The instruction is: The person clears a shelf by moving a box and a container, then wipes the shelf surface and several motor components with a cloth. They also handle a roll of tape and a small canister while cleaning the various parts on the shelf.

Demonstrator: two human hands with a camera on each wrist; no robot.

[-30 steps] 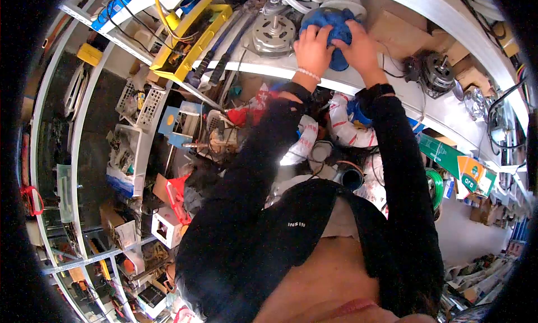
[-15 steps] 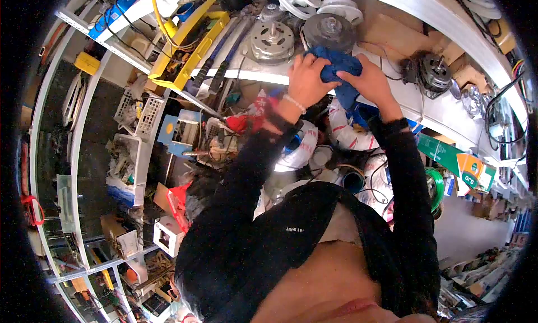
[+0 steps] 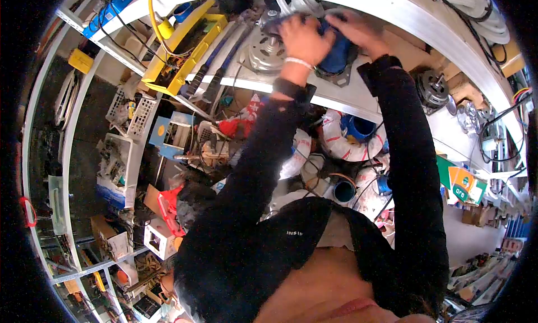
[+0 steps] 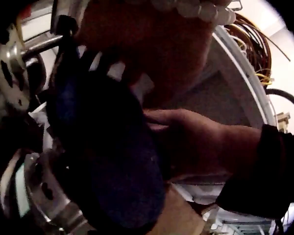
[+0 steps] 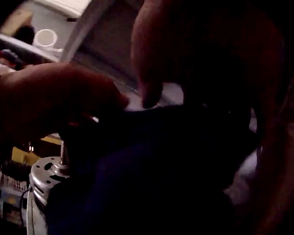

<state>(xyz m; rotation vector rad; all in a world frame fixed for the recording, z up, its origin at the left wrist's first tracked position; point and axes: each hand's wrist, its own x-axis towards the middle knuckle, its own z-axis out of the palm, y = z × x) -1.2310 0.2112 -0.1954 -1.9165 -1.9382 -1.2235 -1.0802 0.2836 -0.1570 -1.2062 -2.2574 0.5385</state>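
Observation:
A dark blue cloth [image 3: 335,57] is stretched between my two hands over the front of the shelf, covering most of a motor [image 3: 343,80]; only part of its metal edge shows. With its fingers bent over the cloth's left side, my left hand [image 3: 305,40] grips it. My right hand [image 3: 361,33] is blurred and holds the upper right side. From the left wrist view, the cloth [image 4: 130,191] hangs in a broad dark fold below the left fingers. A silver motor [image 3: 264,55] with an upright shaft stands just left of the left hand.
A yellow tool tray [image 3: 196,48] and long-handled tools [image 3: 216,71] lie left along the shelf [image 3: 358,99]. Another motor [image 3: 431,90] sits to the right by cardboard. Below are wrapped white coils [image 3: 342,146] and a blue-rimmed tube [image 3: 343,191].
The cloth came off the motor toward me in both hands, baring the motor's top, and is now back over it. My hands have moved up and slightly apart, spreading the cloth.

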